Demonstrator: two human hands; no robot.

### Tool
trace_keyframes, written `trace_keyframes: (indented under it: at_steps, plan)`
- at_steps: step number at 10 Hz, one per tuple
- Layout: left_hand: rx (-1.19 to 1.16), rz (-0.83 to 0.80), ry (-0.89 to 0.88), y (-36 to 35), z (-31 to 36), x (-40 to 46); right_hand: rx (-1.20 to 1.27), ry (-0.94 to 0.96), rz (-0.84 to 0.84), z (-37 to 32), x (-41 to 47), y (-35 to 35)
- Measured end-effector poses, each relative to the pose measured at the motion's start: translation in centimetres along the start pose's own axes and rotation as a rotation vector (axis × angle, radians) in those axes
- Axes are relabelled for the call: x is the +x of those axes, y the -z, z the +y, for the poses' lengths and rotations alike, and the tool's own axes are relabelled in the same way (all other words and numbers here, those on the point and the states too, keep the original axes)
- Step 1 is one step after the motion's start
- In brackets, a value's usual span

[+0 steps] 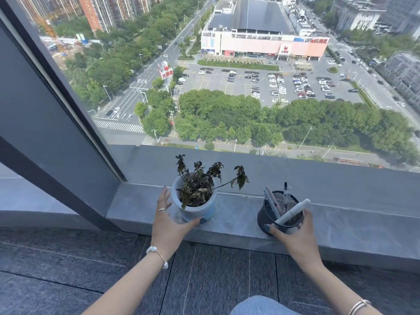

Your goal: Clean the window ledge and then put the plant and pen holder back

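Plant upright on ledge, left hand cupping it, right hand gripping upright pen holder

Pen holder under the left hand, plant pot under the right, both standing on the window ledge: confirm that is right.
Not right: the hands are swapped. In the head view the left hand holds the plant pot, fingers and thumb around it, and the right hand holds the pen holder. Both do stand on the window ledge.
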State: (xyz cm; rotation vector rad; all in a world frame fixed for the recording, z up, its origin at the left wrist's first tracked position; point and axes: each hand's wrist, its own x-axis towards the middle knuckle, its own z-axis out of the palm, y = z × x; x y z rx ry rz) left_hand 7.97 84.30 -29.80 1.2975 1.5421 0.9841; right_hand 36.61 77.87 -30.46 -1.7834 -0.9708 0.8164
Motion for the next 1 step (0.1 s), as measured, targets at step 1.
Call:
trace_keyframes:
  at_steps: [1]
  plan:
    - [-0.002,-0.01,-0.042,1.06,1.33,-1.69,-0.041,0.009,0.039,-0.49,-0.98,1.32]
